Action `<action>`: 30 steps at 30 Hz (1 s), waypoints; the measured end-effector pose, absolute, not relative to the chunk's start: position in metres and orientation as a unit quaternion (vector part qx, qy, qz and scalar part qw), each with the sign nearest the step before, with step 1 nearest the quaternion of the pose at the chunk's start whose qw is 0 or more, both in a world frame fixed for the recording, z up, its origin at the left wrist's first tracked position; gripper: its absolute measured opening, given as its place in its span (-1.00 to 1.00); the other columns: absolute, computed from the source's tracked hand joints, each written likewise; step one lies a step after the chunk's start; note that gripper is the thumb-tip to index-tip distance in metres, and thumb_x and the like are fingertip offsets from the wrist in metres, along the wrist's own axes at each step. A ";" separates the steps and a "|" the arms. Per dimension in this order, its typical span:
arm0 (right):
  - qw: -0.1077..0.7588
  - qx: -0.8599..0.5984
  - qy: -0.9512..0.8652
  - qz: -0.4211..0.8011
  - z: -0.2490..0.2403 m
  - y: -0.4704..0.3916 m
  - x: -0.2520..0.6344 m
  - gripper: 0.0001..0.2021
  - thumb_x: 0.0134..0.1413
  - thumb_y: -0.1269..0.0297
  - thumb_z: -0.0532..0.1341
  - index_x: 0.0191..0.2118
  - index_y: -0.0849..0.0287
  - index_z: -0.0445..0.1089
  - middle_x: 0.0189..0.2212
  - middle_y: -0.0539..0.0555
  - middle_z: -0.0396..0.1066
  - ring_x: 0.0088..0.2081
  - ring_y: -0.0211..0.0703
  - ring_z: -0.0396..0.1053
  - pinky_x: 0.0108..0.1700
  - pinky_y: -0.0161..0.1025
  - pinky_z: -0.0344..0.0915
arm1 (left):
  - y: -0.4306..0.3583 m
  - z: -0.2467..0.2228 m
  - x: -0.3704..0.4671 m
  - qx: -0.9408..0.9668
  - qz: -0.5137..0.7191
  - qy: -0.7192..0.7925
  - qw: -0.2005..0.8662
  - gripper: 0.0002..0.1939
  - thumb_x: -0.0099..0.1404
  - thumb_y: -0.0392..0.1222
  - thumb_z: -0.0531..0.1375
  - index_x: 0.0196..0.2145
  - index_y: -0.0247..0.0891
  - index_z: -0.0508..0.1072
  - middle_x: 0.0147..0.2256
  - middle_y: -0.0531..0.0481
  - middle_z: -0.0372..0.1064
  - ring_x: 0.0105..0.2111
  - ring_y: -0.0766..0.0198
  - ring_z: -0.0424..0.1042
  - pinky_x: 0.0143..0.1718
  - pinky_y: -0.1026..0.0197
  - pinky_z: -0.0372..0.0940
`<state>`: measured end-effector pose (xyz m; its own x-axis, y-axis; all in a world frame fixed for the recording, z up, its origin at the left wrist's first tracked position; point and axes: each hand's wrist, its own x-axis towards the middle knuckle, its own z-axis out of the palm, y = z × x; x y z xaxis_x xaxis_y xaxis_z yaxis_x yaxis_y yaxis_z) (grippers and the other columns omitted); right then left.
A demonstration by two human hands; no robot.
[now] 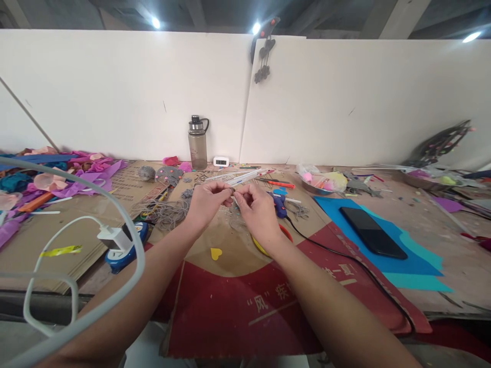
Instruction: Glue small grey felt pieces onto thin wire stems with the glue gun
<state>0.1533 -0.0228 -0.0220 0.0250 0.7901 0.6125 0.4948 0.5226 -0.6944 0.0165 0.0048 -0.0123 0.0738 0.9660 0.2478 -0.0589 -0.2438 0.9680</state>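
Note:
My left hand (210, 200) and my right hand (253, 205) meet over the cardboard sheet (230, 260), thumbs and forefingers pinched together. Between the fingertips is something small and greyish, mostly hidden, so I cannot make out its kind. Below my hands a yellow paper heart (216, 254) lies flat on the cardboard. A blue glue gun (280, 205) lies just right of my right hand, its black cord running toward the front right. Partly under my right wrist is a round yellow and red thing (261, 246). Grey yarn (169, 212) lies loose left of my left hand.
At the back stand a water bottle (198, 145) and a small white digital display (221, 161). A phone (372, 232) rests on blue sheets (418, 263) at right. A charger plugs into a blue power strip (126, 250); its white cable (138, 225) loops across the left foreground. Colourful scraps (92, 171) lie far left.

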 end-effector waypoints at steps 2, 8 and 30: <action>0.553 -0.475 -0.659 0.185 -0.023 -0.022 0.150 -0.86 0.09 0.26 0.14 -0.45 0.15 0.30 -0.54 -0.06 0.28 -0.49 -0.28 0.17 -0.38 -0.30 0.12 | 0.005 -0.013 0.018 0.541 0.565 0.390 0.486 -0.90 -0.02 -0.25 0.27 -0.50 -0.32 0.44 -0.59 0.07 0.38 -0.59 0.40 0.35 -0.47 0.31 0.28; 0.588 -0.476 -0.587 0.287 -0.023 -0.018 0.148 -0.85 0.01 0.21 0.19 -0.47 0.17 0.32 -0.60 -0.10 0.22 -0.55 -0.33 0.08 -0.47 -0.33 0.04 | 0.003 -0.010 0.022 0.509 0.578 0.354 0.531 -0.86 -0.04 -0.25 0.31 -0.52 -0.35 0.44 -0.58 0.07 0.36 -0.59 0.43 0.34 -0.46 0.30 0.28; 0.588 -0.490 -0.553 0.329 -0.033 -0.002 0.157 -0.86 -0.13 0.21 0.19 -0.49 0.19 0.33 -0.66 -0.15 0.09 -0.59 -0.37 -0.02 -0.54 -0.35 -0.06 | 0.002 -0.007 0.015 0.571 0.487 0.384 0.538 -0.85 -0.02 -0.22 0.31 -0.45 -0.32 0.51 -0.59 0.05 0.36 -0.56 0.39 0.29 -0.50 0.31 0.17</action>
<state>0.1569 -0.0018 -0.0332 0.1726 0.9288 0.3278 0.1551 0.3030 -0.9403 0.0153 0.0023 -0.0065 0.2321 0.9621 0.1434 -0.0854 -0.1267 0.9883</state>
